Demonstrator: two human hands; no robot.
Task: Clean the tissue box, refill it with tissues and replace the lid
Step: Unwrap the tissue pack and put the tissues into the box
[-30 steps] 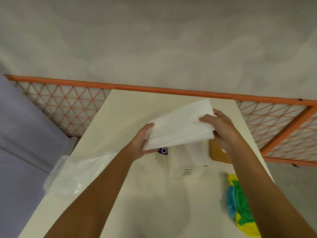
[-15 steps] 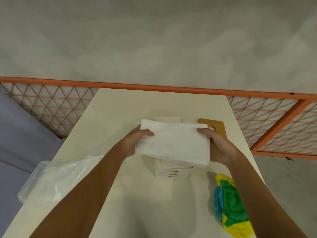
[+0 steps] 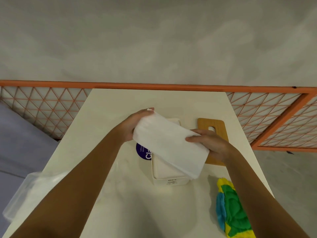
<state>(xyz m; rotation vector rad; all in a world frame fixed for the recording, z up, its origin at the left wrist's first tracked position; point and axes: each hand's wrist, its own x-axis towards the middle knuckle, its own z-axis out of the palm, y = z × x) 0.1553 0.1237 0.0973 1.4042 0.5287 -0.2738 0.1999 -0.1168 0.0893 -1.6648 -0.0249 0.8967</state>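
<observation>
Left hand (image 3: 135, 124) and right hand (image 3: 211, 143) are gripping the tissue stack (image 3: 169, 145) by its ends mid-frame — soft, light, likely sagging without underside support.

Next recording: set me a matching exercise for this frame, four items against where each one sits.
Things:
1. tissue stack
2. wooden lid
3. coloured cloth
4. clear plastic wrapper

Places:
A. at the left edge of the table
B. flat on the table, right of the tissue box
C. held tilted over the tissue box between left hand and right hand
D. on the table near its right edge, close to the person

Pairs: 1-C, 2-B, 3-D, 4-A
</observation>
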